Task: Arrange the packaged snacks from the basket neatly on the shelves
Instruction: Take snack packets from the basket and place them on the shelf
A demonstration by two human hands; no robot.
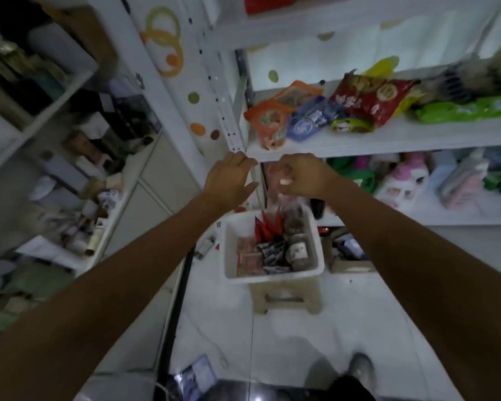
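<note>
We see both bare arms reaching forward, with the hands level with the front edge of the white shelf board (pixel 388 143). The left hand (pixel 232 178) is spread loosely, its fingers fairly straight and holding nothing, close to the shelf's corner post. The right hand (pixel 300 175) is curled tight, and its fingers pinch the top of a translucent pinkish packet (pixel 285 202), which hangs blurred below the fist and above the basket. We cannot tell what the packet contains. Directly beneath sits the white rectangular plastic basket (pixel 229 256), resting on a beige plastic stool (pixel 287 302) on the pale tiled floor (pixel 301 342). Inside the basket we make out red pointed sachets (pixel 268 227), black-and-white wrapped bars (pixel 272 251) and a dark jar with a pale label (pixel 297 250). On the shelf board above the hands lie two orange pouches (pixel 268 123), a blue-purple packet (pixel 308 120) touching them, a large red snack bag (pixel 370 96) and a long bright green pack (pixel 460 110) farther right. All of these lie loosely, overlapping and tilted.
</note>
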